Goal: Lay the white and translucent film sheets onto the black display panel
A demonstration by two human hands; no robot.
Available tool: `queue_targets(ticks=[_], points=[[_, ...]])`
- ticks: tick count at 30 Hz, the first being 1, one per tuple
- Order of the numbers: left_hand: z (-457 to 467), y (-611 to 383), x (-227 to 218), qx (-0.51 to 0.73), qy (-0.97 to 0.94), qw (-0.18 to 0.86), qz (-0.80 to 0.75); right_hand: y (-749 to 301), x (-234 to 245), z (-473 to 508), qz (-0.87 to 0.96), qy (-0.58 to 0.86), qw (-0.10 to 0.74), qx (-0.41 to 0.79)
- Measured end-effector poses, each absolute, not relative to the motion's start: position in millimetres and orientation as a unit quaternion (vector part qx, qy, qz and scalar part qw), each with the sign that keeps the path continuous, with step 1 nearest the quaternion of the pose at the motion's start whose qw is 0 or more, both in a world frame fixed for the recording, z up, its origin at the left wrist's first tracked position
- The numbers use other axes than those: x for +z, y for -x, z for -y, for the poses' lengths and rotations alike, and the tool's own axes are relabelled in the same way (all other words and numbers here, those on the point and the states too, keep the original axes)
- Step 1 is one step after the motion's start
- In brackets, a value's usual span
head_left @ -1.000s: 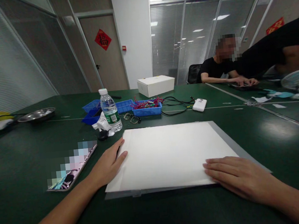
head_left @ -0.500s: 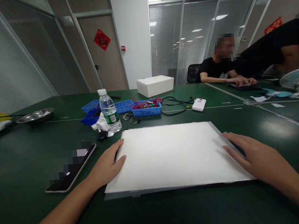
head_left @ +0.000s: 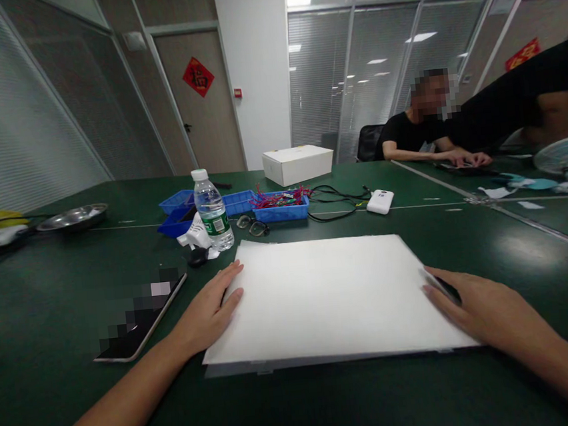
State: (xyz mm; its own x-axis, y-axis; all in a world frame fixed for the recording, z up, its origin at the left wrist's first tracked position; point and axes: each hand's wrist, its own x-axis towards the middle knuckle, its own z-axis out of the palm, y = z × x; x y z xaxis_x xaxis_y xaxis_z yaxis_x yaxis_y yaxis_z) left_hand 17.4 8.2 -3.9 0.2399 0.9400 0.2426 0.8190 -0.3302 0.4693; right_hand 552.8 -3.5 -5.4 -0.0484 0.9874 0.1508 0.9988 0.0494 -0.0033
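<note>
White paper (head_left: 332,295) lies flat in front of me on the dark green table, seemingly as a stack. Below its near edge a translucent plastic sheet (head_left: 239,369) with small tabs peeks out. My left hand (head_left: 215,306) holds the paper's left edge, thumb on top and fingers along the side. At the right edge, my right hand (head_left: 465,296) grips the paper with its thumb on top; the other fingertips are hidden behind the edge, which bends up slightly. The far left corner of the top sheet looks a little raised.
A phone (head_left: 143,320) lies left of my left hand. Beyond the paper stand a water bottle (head_left: 214,213), glasses (head_left: 252,225), a blue tray (head_left: 281,210) of wires, a white device (head_left: 380,202) and a white box (head_left: 299,164). Two people are at the far right.
My right hand has closed in on the paper's right edge, its fingers now behind it. The top sheet has shifted slightly, and its far left corner sticks up. The view has tilted a little.
</note>
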Motion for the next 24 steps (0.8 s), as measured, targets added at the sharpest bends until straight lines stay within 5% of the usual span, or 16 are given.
queue_targets(ticks=[11,17,24], points=[[-8,-17,-3,0.19,-0.788,0.121,-0.573,-555,-14,3,0.761,0.634,0.084,-0.113],[-11,-18,-6,0.186,-0.776,0.093,-0.595,-555,-1,10,0.87,0.449,0.138,-0.148],[-4,-12,13,0.144,-0.839,0.072,-0.519,-538,14,25,0.948,0.292,0.09,-0.092]])
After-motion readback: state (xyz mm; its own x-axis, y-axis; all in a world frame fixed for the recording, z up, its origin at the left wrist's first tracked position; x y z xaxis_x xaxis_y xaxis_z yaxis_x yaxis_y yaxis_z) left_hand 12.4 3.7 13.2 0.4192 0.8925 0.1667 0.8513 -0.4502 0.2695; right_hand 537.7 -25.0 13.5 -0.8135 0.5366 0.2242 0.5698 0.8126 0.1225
